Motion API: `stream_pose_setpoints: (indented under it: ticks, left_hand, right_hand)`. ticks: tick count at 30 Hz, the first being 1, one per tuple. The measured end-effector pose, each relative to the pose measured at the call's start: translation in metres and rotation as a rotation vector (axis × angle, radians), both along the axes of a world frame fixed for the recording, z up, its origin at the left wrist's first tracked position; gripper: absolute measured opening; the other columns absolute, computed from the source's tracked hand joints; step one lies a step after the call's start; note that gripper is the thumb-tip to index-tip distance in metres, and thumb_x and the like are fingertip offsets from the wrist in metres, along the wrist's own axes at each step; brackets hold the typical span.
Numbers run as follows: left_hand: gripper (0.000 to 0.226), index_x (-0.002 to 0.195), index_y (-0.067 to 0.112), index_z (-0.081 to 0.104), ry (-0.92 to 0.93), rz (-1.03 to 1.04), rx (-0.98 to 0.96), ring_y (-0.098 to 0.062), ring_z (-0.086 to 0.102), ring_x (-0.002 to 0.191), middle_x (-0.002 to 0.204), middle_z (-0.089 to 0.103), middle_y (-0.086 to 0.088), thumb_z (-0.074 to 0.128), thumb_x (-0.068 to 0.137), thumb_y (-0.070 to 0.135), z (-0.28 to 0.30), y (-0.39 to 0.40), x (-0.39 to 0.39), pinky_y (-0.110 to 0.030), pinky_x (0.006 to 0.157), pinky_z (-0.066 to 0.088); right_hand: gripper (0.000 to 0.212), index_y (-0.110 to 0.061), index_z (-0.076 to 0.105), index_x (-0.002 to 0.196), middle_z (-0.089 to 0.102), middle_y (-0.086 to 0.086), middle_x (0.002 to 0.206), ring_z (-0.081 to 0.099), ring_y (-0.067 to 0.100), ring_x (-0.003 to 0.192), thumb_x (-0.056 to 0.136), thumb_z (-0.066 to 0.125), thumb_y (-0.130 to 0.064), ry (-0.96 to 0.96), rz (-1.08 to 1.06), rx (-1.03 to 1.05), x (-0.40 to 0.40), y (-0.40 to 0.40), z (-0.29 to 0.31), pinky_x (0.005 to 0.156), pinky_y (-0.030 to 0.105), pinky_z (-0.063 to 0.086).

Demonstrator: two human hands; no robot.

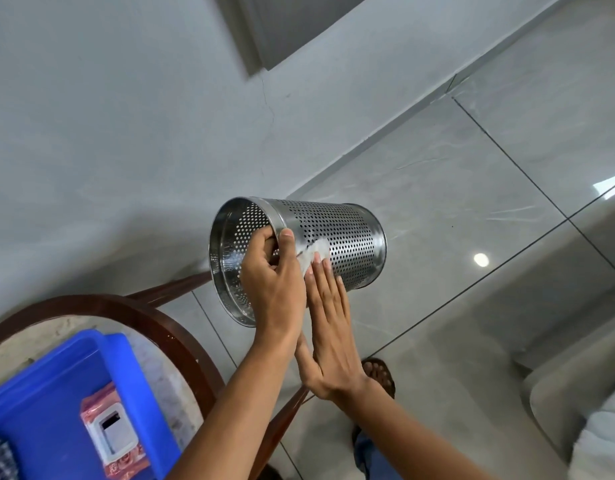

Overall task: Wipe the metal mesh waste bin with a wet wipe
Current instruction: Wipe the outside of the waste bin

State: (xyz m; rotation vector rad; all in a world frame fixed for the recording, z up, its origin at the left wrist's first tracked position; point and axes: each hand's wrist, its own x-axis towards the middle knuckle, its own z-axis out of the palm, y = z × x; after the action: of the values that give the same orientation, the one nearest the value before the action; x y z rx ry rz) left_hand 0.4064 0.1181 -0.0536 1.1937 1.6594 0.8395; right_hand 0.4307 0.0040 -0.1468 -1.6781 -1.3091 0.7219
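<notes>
One bin is seen, a perforated steel cylinder held in the air on its side above the tiled floor, its open mouth turned to the left and its closed base to the right. One wipe is seen, a small white sheet lying against the outer wall of the bin near the rim. Two hands are in view.

The left hand is closed on the rim of the bin: the thumb is laid on the outside of the rim, and the fingers are hooked over the edge into the mouth. Its forearm is raised from the lower middle of the view.

The right hand is held flat and open, the fingers straight and close together, pointing up along the wall of the bin. The wipe is pressed to the metal under the fingertips; it is not pinched. The right forearm is crossed just under the left wrist.

One round table with a dark wooden rim is seen at the lower left. One blue tray is placed on it, and one pack of wipes is laid in the tray. One sandalled foot is seen on the floor below the hands.
</notes>
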Motion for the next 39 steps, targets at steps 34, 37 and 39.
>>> stream_pose_setpoints:
  ticks: [34, 37, 39]
  left_hand:
    - [0.017, 0.113, 0.009, 0.072, 0.091, -0.166, 0.148, 0.004, 0.061, 0.073, 0.087, 0.067, 0.009, 0.059, 0.110, 0.019, 0.005, -0.004, -0.011, -0.009, 0.066, 0.051]
    - [0.020, 0.118, 0.006, 0.071, 0.107, -0.177, 0.151, 0.001, 0.060, 0.075, 0.090, 0.068, 0.007, 0.058, 0.111, 0.020, 0.004, -0.005, -0.007, -0.009, 0.066, 0.050]
    - [0.022, 0.122, 0.006, 0.070, 0.110, -0.190, 0.155, -0.003, 0.066, 0.081, 0.097, 0.073, 0.002, 0.058, 0.111, 0.020, 0.004, -0.008, -0.006, -0.009, 0.069, 0.052]
  right_hand:
    - [0.074, -0.024, 0.039, 0.171, 0.038, 0.006, 0.179, 0.029, 0.021, 0.168, 0.114, 0.012, -0.063, 0.992, -0.613, -0.686, 0.056, 0.027, -0.062, 0.140, 0.048, 0.017]
    - [0.075, -0.029, 0.037, 0.170, 0.032, 0.001, 0.181, 0.026, 0.020, 0.169, 0.112, 0.008, -0.068, 1.001, -0.525, -0.707, 0.043, 0.021, -0.052, 0.140, 0.051, 0.014]
    - [0.078, -0.028, 0.023, 0.176, 0.025, -0.003, 0.183, 0.022, 0.017, 0.171, 0.112, 0.006, -0.069, 1.040, -0.468, -0.689, 0.033, 0.021, -0.045, 0.140, 0.052, 0.012]
